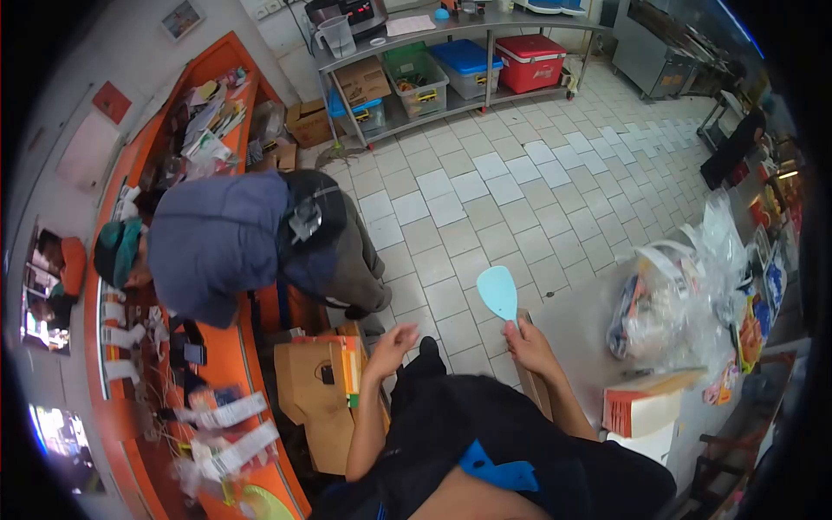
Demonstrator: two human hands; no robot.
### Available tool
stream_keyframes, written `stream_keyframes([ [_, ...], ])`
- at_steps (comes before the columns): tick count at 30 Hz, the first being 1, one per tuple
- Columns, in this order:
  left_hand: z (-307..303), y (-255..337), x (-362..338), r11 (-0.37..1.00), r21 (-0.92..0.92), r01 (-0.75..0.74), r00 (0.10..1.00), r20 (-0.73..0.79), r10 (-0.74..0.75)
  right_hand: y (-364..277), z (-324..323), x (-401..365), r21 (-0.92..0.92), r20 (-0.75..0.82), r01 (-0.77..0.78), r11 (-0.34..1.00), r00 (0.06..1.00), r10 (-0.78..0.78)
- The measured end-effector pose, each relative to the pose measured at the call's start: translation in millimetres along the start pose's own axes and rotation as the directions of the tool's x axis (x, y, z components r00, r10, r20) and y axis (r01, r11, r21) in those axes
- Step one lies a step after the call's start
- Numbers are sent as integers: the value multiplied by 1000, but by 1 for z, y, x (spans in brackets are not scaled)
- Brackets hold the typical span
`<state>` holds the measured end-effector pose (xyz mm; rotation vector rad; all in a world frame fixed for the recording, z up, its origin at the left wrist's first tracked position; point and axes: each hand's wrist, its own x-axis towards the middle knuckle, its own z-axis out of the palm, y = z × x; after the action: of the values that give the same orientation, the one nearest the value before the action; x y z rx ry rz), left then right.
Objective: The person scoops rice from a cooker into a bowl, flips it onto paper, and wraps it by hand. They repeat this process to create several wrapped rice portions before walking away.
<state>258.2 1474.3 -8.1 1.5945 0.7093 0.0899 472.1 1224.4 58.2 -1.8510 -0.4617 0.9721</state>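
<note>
My right hand (530, 347) is closed around the handle of a light blue rice paddle (497, 291), its broad flat end pointing up and away from me over the tiled floor. My left hand (392, 351) is held out in front of my body with loosely bent fingers, and nothing shows in it. Just left of that hand is an opened cardboard box (316, 373) with orange and yellow items at its edge. To the right of my right forearm, a large clear plastic bag (663, 303) of packed things lies on a grey table (572, 351).
A person in a dark blue top (217, 234) bends over the orange counter (227, 355) at my left. Paper rolls and cables cover that counter. A steel shelf table (468, 30) with bins and a red cooler (530, 65) stands ahead. Another person (735, 147) is far right.
</note>
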Motion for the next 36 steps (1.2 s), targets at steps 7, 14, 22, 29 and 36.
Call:
stream_keyframes([
  [7, 16, 167, 313, 986, -128, -106, 980, 157, 125, -23, -48, 92, 440, -356, -87, 894, 897, 263],
  [14, -30, 199, 565, 954, -96, -283, 947, 132, 294, -71, -145, 308, 456, -540, -66, 887, 772, 335],
  [22, -334, 287, 796, 918, 262, -299, 677, -619, 397, -359, -250, 634, 43, -254, 232, 972, 943, -214],
  [29, -585, 330, 1014, 864, 381, -328, 279, -835, 474, -371, -277, 876, -172, -226, 129, 977, 960, -167],
  [36, -593, 273, 1034, 790, 560, -249, 110, -794, 598, -181, -280, 908, 171, -451, -472, 865, 743, 495],
])
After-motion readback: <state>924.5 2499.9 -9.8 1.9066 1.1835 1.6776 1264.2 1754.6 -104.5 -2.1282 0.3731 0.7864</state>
